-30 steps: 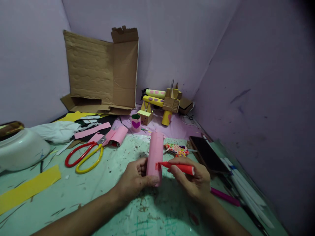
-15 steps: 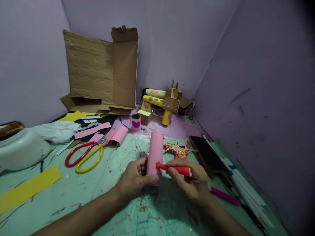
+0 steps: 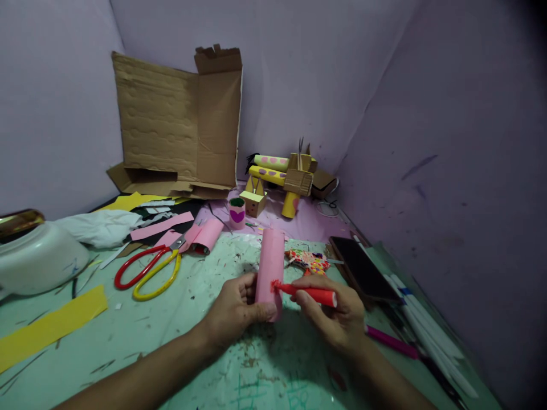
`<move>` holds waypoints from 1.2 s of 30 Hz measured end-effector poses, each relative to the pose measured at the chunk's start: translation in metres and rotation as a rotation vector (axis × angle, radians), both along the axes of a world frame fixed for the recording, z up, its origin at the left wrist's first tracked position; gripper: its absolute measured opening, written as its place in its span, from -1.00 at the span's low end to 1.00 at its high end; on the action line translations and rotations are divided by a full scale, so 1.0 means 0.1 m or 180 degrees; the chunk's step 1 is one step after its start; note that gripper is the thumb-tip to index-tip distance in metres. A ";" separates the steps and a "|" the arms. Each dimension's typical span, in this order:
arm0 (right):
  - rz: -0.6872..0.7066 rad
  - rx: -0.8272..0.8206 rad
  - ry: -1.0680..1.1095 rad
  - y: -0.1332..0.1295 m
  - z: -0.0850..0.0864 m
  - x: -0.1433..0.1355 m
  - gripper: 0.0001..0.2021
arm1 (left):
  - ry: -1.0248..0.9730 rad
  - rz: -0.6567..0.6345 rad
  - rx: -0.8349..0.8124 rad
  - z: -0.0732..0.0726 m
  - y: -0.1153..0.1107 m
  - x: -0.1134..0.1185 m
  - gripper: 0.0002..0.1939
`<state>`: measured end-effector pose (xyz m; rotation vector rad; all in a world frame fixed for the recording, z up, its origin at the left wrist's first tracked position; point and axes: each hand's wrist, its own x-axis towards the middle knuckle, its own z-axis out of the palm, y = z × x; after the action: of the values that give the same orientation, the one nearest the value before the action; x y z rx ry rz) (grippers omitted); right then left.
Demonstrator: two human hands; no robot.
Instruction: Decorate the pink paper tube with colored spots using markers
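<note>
My left hand (image 3: 239, 304) is wrapped round the lower end of a pink paper tube (image 3: 270, 256), thumb across its front. The tube points away from me above the green tabletop. In my right hand (image 3: 335, 316) a red marker (image 3: 316, 294) is pinched, its tip at a small red scribbled patch (image 3: 276, 286) on the tube's side. Just beyond that hand lies a colourful patterned piece (image 3: 308, 262), partly hidden by my fingers.
Scissors (image 3: 156, 270) with red and yellow handles lie left, near pink paper pieces (image 3: 208, 234) and a yellow strip (image 3: 55, 327). A phone (image 3: 363, 267), a purple marker (image 3: 392, 342) and white sticks (image 3: 431, 333) are right. Cardboard (image 3: 177, 119) and yellow tube figures (image 3: 294, 176) stand behind.
The marker and my right hand have shifted slightly right. My left hand still holds the tube, and the whole view has moved a touch.
</note>
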<state>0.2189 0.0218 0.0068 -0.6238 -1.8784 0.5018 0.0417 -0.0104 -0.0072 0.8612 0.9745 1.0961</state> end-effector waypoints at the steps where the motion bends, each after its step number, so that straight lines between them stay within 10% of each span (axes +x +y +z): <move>1: -0.0012 -0.0004 0.0001 0.00 0.00 0.00 -0.85 | -0.0029 0.0000 -0.0001 0.00 0.00 0.00 -0.50; 36: 0.0171 0.0109 -0.0175 -0.01 0.00 0.02 -0.84 | -0.0135 -0.0074 -0.0013 -0.03 0.01 -0.01 -0.51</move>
<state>0.2205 0.0211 0.0065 -0.5709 -1.9562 0.4905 0.0404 -0.0094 -0.0107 0.8407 0.9290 1.0880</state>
